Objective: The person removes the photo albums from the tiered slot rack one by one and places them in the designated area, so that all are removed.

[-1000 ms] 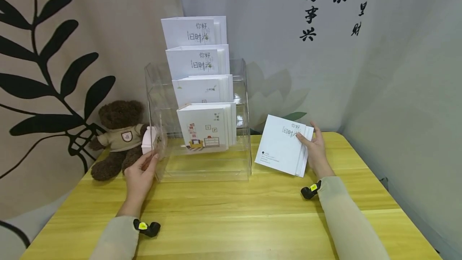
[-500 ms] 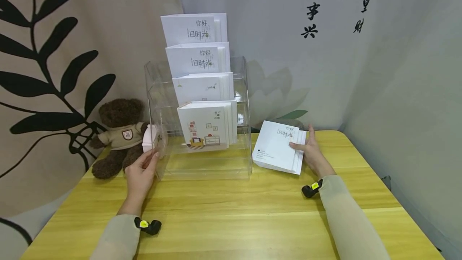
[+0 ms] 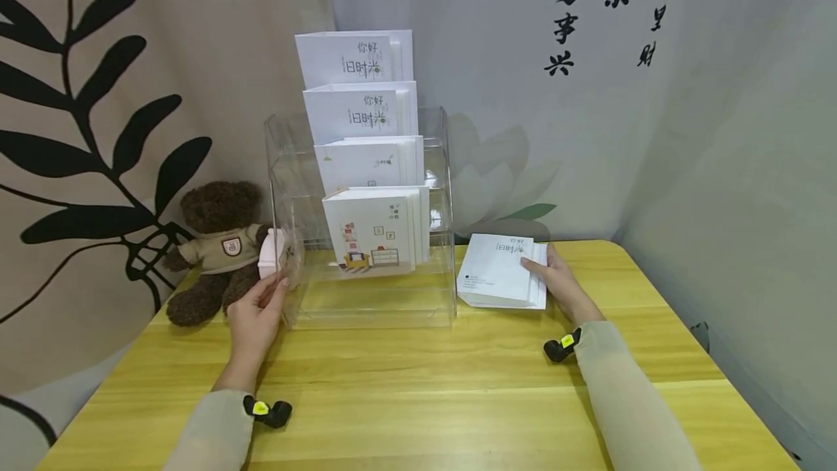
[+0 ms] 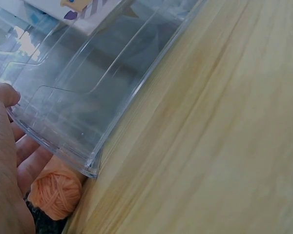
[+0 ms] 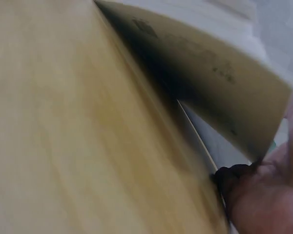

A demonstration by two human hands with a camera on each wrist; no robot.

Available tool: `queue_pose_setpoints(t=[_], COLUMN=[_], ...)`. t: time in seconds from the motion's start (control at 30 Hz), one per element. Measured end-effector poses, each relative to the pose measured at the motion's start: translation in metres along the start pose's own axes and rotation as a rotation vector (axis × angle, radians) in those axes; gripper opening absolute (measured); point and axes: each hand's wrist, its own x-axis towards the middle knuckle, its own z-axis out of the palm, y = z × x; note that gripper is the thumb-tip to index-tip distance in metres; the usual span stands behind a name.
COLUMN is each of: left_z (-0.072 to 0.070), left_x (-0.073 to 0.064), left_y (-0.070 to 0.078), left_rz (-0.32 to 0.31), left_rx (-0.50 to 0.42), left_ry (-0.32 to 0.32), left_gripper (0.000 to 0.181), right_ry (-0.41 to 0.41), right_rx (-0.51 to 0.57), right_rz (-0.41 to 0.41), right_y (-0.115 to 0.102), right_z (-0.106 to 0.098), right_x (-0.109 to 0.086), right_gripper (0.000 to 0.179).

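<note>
A clear acrylic tiered rack (image 3: 366, 318) stands upright on the table, with white books (image 3: 373, 231) leaning in its stepped rows. My left hand (image 3: 256, 318) grips the rack's left side panel; in the left wrist view the thumb lies on one face and the fingers (image 4: 31, 168) on the other. To the right of the rack, my right hand (image 3: 562, 286) holds a small stack of white books (image 3: 493, 267) by the right edge, thumb on the front cover. The stack tilts back, its lower edge close over the table. The fingers behind it are hidden in the head view.
A brown teddy bear (image 3: 219, 253) in a beige shirt sits left of the rack. A pale pink object (image 3: 268, 253) stands beside it. An orange ball of yarn (image 4: 58, 190) shows under my left hand. Wooden table (image 3: 418, 398) spreads in front; printed cloth hangs behind.
My right hand has lowered the stack of books, brought it a little left and tilted it further back. The left hand has kept its grip on the rack.
</note>
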Motion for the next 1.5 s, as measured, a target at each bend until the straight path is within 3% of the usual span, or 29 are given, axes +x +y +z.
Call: queue_pose_setpoints(t=[0.13,0.33,0.5,1.0,1.27,1.5], left_z=[-0.001,-0.001,-0.002,-0.003,-0.002,-0.001], left_x=[0.001,0.002,0.001,-0.007,-0.003,-0.002], left_y=[0.001,0.001,-0.001,-0.004,-0.005,-0.004], left_rz=[-0.005,-0.005,-0.006,-0.003,0.004,0.010], left_rx=[-0.003,0.005,-0.002,0.015,0.011,0.001], left_ry=[-0.001,0.004,0.003,-0.002,0.000,-0.005], left_gripper=[0.027,0.027,0.028,0.026,0.026,0.026], right_ry=[-0.041,-0.108,-0.111,-0.084,-0.034,0.015], right_rx=[-0.100,-0.265,-0.379,-0.372,-0.256,-0.260], right_rz=[0.034,-0.037,-0.078,-0.055,-0.100,-0.163], right_y=[0.000,-0.002,-0.001,0.008,0.005,0.007], right_z=[0.002,0.013,0.021,0.029,0.028,0.026], right_x=[0.000,-0.001,-0.002,-0.004,-0.005,-0.004], right_gripper=[0.093,0.090,0.092,0.085,0.072,0.059])
